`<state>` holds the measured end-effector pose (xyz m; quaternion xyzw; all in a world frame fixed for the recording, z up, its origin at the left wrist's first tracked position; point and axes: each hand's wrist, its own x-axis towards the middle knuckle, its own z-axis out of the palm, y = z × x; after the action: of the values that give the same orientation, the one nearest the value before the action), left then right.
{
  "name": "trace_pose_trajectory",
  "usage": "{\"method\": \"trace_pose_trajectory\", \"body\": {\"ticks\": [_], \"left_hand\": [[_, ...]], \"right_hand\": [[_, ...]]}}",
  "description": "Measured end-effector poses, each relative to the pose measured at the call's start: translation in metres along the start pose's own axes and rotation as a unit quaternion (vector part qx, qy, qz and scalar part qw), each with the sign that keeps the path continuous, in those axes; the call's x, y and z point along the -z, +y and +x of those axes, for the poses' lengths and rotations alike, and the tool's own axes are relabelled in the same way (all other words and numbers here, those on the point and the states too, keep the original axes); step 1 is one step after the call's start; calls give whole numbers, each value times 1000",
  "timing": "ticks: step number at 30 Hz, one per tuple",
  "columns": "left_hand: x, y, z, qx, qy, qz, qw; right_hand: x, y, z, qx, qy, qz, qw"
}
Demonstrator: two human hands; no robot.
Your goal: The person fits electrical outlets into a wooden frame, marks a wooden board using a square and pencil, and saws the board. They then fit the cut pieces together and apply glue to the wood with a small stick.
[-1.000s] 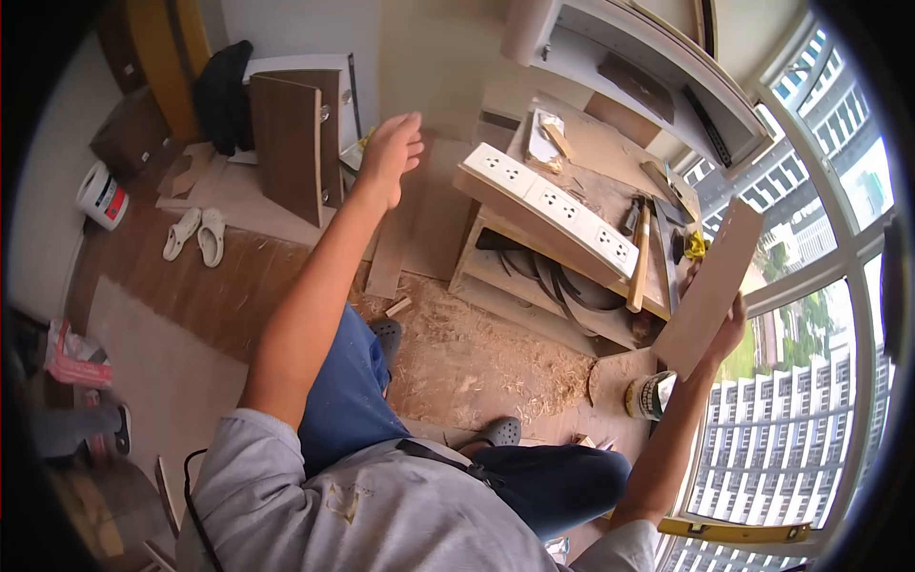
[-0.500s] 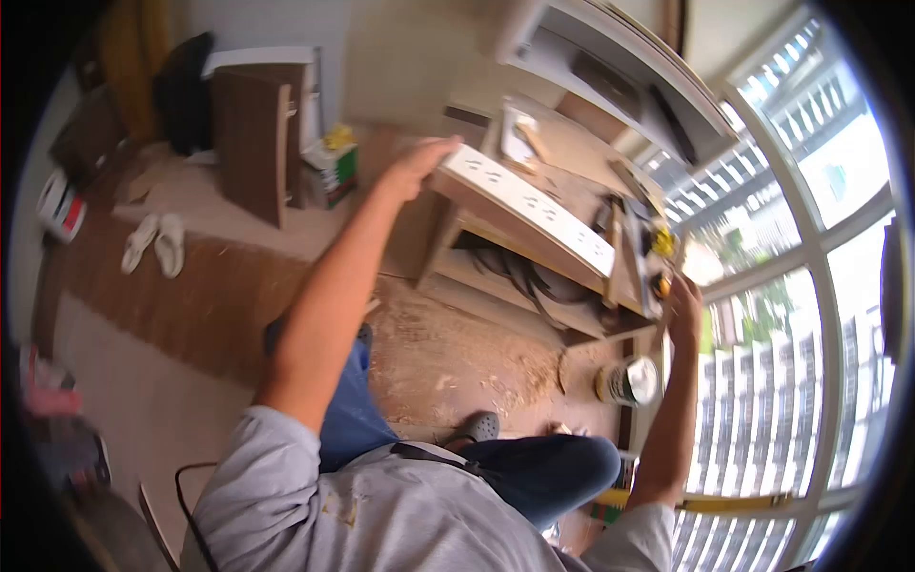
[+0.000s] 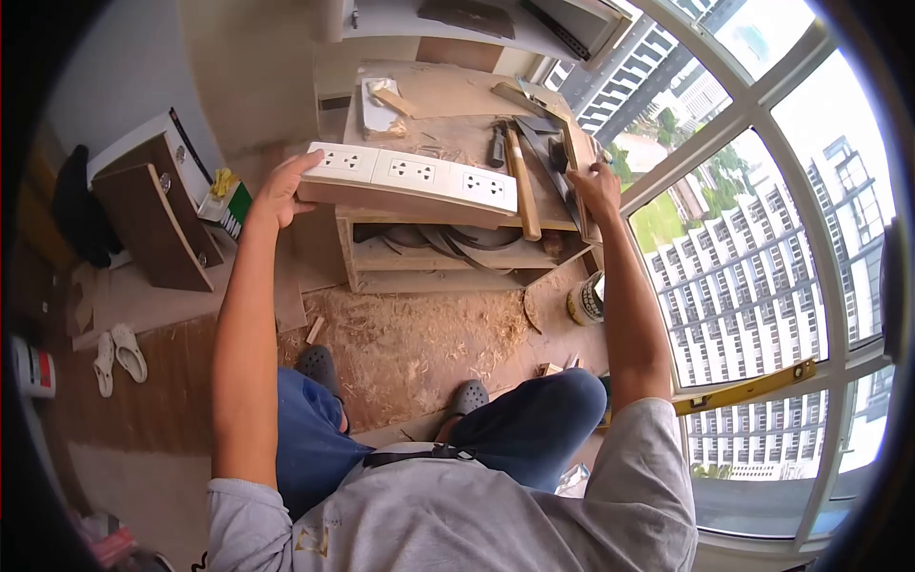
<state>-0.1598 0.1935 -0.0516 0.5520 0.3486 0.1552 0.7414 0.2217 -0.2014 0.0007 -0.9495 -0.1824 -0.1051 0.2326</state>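
Note:
My left hand point(image 3: 282, 191) grips the left end of a long board point(image 3: 400, 195) whose white top face carries three outlet plates. The board is held over the front edge of the wooden workbench point(image 3: 448, 105). At the bench's right end my right hand point(image 3: 598, 191) is closed round the side of an upright brown wooden piece point(image 3: 578, 167); its fingertips are partly hidden. Between the board and that piece lie a hammer point(image 3: 521, 181) with a wooden handle, a dark-handled tool point(image 3: 497, 145) and a saw-like metal blade point(image 3: 553, 157).
A paint bucket point(image 3: 586, 299) stands right of the bench. Wood shavings point(image 3: 419, 334) cover the floor. Brown panels point(image 3: 152, 224) and a green-white box point(image 3: 225, 205) are at left. A yellow level point(image 3: 748, 389) lies along the window. A white cabinet point(image 3: 419, 19) hangs above.
The view has swung right and sharpened, so the bench and board appear further left and more level. My left hand still holds the board; my right hand is now at the upright wooden piece.

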Motion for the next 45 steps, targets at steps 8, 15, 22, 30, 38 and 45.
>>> {"method": "trace_pose_trajectory", "body": {"ticks": [8,15,22,30,38,45], "left_hand": [[-2,-5,15,1,-30,-85,996],[-15,0,2,-212,130,123,961],[-25,18,-37,-264,162,381,871],[-29,41,-25,-337,3,540,771],[-39,83,-1,-290,-203,612,708],[-36,79,-3,-372,-193,581,698]], "right_hand": [[-4,-19,-16,24,-10,-91,996],[-1,-48,-40,99,51,-54,992],[-28,-77,-100,38,-224,334,915],[-37,-82,-98,-17,-220,390,894],[-17,-67,-77,-111,-294,592,742],[-32,-116,-4,-159,-180,654,717]]}}
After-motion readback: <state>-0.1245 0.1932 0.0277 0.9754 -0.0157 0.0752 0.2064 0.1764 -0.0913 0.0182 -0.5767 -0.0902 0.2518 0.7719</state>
